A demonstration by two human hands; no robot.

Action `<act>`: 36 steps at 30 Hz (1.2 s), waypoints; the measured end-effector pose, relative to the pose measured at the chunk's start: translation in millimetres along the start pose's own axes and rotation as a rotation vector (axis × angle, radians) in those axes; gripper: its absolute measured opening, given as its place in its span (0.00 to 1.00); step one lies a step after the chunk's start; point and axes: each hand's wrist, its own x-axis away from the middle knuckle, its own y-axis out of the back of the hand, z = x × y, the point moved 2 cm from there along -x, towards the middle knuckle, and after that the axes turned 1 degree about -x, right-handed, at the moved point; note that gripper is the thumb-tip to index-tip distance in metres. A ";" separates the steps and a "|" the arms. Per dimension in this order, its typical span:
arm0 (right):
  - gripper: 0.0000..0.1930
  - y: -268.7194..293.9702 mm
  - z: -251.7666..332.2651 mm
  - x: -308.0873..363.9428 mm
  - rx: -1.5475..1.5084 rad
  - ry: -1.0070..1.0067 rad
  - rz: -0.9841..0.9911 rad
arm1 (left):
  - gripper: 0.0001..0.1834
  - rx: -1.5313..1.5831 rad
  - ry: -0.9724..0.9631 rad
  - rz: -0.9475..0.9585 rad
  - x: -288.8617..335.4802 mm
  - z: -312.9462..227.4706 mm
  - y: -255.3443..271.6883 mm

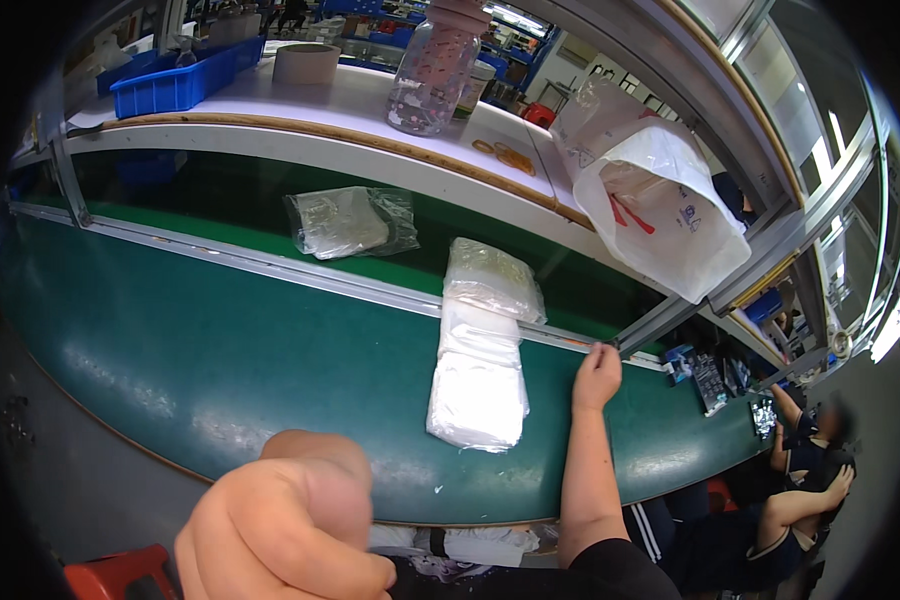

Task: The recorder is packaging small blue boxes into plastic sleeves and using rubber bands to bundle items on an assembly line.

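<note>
My left hand [280, 510] is large and close in the lower left, above the near edge of the green bench. Its fingers are curled in; the inside of the fist is hidden. My right hand [597, 375] is at the metal rail by the post, fingers closed, and whatever they may grip is too small to make out. Left of it, a stack of white plastic bags [478, 400] lies on the bench. Its far end meets a clear-bagged packet [493, 280] lying across the rail. Another clear plastic packet [345, 222] sits on the green strip beyond.
A shelf [360, 150] above the strip bears a blue bin [175, 92], a tape roll [306, 64], a patterned bottle [432, 80] and orange-handled scissors [504, 156]. A white bag [660, 210] hangs by the post. At the right sits another person [810, 450] near electronic parts [710, 385].
</note>
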 end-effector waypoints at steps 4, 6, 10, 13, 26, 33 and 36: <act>0.09 10.1 84.9 8.8 -0.332 0.265 0.100 | 0.07 0.041 0.105 0.204 -9.6 -16.3 37.0; 0.14 30.0 132.9 -5.2 -0.381 0.422 0.119 | 0.12 0.150 -0.011 -0.007 -7.6 2.0 27.6; 0.20 58.8 240.1 -63.6 -0.538 0.704 0.099 | 0.16 -0.128 -0.137 -0.040 -4.8 -4.2 32.8; 0.21 23.7 284.9 -104.8 -0.410 0.841 0.167 | 0.14 -0.195 -0.198 -0.279 -8.3 -7.3 39.6; 0.19 -86.7 271.5 -176.0 -0.102 0.368 0.635 | 0.16 -0.111 -0.075 -0.511 -5.8 -12.7 62.3; 0.16 -90.6 265.3 -184.4 -0.157 0.234 0.637 | 0.15 -0.144 -0.060 -0.515 -8.6 -18.0 64.9; 0.15 -83.9 269.7 -180.8 -0.096 0.275 0.489 | 0.15 -0.185 -0.084 -0.525 -9.5 -21.7 62.8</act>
